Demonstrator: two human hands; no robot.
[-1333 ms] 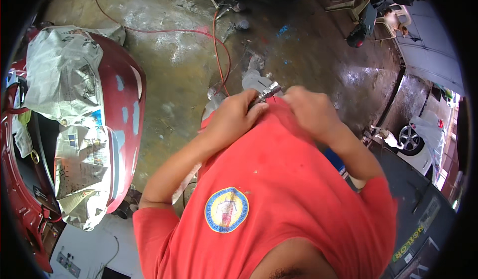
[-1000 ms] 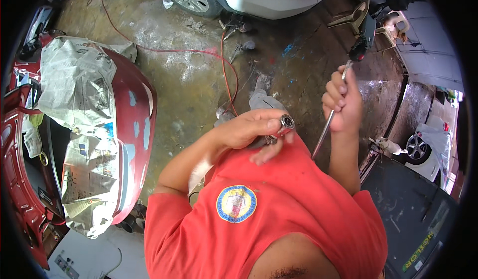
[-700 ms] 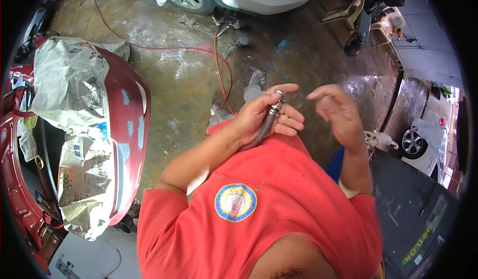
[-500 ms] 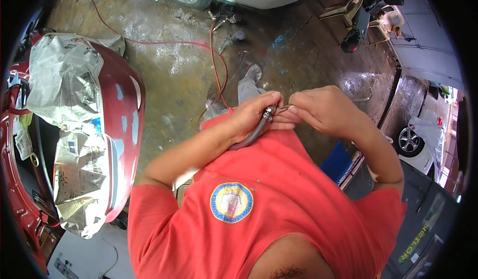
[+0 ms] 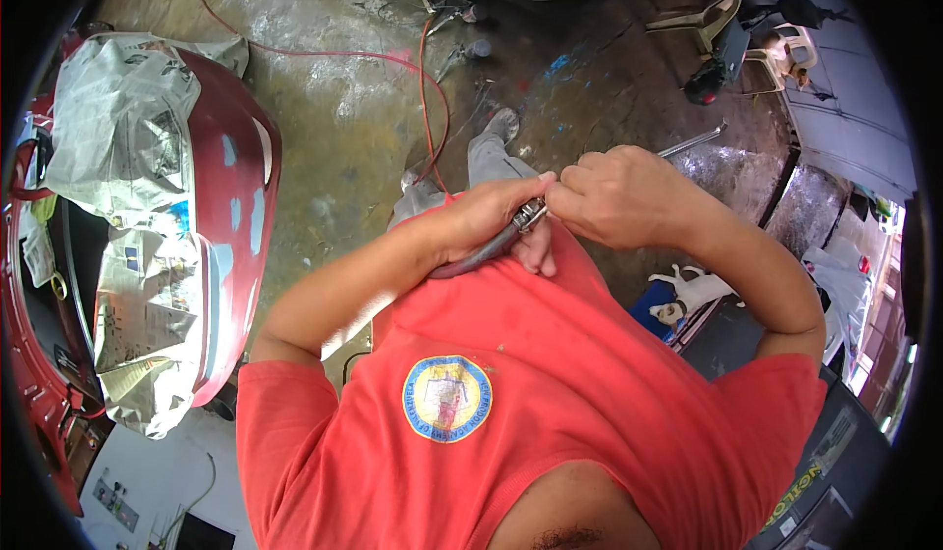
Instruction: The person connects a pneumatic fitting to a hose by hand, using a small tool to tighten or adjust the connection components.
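My left hand [image 5: 491, 218] is closed around a grey hose [image 5: 481, 255], which lies along my palm and bends down against my red shirt. A shiny metal clamp [image 5: 528, 215] sits on the hose's end between my hands. Fingers pinched close to that clamp, my right hand [image 5: 614, 196] grips a long, slim silver tool with a bent end [image 5: 693, 141]. The tool's far part sticks out beyond my knuckles to the upper right. What its near end touches is hidden by my fingers.
A red car body part [image 5: 228, 108] partly covered with newspaper [image 5: 128, 118] stands at the left. A red air hose [image 5: 324, 54] snakes over the floor. A white dog [image 5: 693, 293] is close by my right elbow. Plastic chairs [image 5: 709, 20] stand at the far right.
My right hand has turned and moved slightly left, against the clamp. More of the silver tool now shows behind it. The dog has come into view under my right forearm.
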